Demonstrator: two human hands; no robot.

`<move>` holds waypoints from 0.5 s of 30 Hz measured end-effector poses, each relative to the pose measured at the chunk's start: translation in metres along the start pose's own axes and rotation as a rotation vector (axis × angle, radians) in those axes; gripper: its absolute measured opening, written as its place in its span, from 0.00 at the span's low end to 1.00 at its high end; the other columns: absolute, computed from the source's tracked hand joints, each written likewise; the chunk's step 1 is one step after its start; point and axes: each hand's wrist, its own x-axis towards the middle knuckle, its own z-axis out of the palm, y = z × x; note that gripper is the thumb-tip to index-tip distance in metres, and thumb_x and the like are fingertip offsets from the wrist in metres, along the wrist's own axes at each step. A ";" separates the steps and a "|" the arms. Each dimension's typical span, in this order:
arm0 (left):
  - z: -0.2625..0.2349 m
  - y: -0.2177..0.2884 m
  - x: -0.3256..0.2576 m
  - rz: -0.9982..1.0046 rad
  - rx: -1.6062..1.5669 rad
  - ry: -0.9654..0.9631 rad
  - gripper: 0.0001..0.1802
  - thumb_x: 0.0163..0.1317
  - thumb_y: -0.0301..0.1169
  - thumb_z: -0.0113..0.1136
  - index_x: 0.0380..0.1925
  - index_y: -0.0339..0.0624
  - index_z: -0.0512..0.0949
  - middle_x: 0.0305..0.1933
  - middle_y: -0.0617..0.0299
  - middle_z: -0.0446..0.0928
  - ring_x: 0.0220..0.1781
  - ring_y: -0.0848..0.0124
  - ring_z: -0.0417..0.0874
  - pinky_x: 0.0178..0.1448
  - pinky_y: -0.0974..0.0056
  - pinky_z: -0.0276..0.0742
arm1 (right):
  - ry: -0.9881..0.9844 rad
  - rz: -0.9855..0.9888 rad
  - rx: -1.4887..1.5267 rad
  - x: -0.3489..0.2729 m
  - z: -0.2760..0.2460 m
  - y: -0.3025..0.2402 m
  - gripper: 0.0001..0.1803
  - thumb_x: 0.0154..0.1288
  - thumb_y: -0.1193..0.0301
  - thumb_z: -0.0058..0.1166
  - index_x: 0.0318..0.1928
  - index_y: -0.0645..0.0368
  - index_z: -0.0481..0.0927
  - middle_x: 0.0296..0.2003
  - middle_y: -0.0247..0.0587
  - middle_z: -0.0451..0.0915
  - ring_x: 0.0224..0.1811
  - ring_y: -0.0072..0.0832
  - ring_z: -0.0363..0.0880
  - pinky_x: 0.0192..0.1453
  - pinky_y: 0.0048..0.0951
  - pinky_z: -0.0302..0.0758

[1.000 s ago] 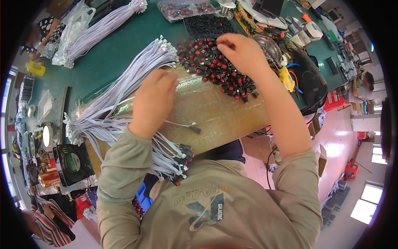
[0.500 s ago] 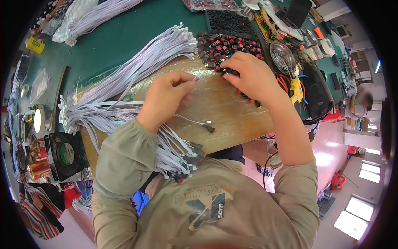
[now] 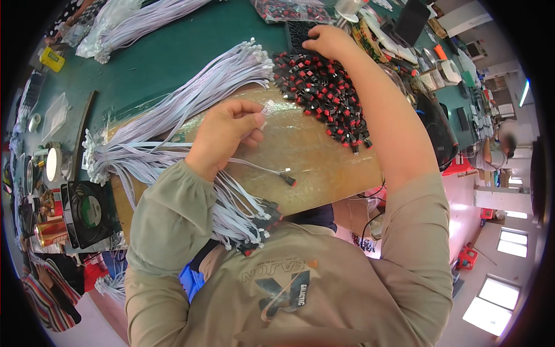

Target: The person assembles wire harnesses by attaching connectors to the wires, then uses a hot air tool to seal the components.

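Note:
My left hand (image 3: 231,127) is closed in a pinch around the white connector end of a wire lead (image 3: 267,110), above the brown work board. My right hand (image 3: 328,41) reaches far forward over a black tray (image 3: 293,38) of small black parts. Its thumb and forefinger are bent and apart at the tray's contents, and I make out nothing between them. Below that arm lies a heap of small black-and-red plug housings (image 3: 324,87). A long bundle of white leads (image 3: 202,87) spreads left of the heap. Near my body rest leads with black ends (image 3: 254,222).
The brown board (image 3: 324,173) lies on a green table (image 3: 156,63). At left stand a black fan (image 3: 88,214) and a yellow container (image 3: 52,59). A bag of red-and-black parts (image 3: 292,10) lies beyond the tray. Tools crowd the right side; another person (image 3: 498,147) is farther off.
My right hand has moved from the heap of housings forward to the black tray, exposing more of the heap. My left hand stays nearly in place, still pinching the lead.

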 end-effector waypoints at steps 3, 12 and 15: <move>0.001 0.001 0.000 -0.021 -0.025 -0.012 0.11 0.61 0.26 0.61 0.43 0.33 0.76 0.33 0.61 0.78 0.28 0.75 0.79 0.32 0.71 0.75 | -0.144 0.023 -0.016 0.019 0.003 0.004 0.18 0.57 0.57 0.61 0.47 0.48 0.83 0.39 0.37 0.84 0.43 0.35 0.82 0.49 0.37 0.77; -0.006 0.000 0.004 -0.022 -0.136 -0.021 0.08 0.63 0.27 0.59 0.40 0.36 0.75 0.32 0.61 0.78 0.29 0.74 0.80 0.33 0.71 0.77 | 0.019 0.011 0.045 0.005 -0.003 0.008 0.13 0.59 0.60 0.54 0.41 0.47 0.85 0.40 0.41 0.83 0.43 0.40 0.82 0.49 0.39 0.77; -0.008 -0.001 0.006 -0.016 -0.178 -0.013 0.07 0.63 0.27 0.59 0.40 0.37 0.75 0.33 0.61 0.78 0.29 0.73 0.81 0.33 0.71 0.77 | 0.197 -0.041 0.272 -0.011 -0.010 0.001 0.15 0.60 0.61 0.55 0.44 0.51 0.83 0.40 0.40 0.84 0.41 0.35 0.83 0.46 0.36 0.77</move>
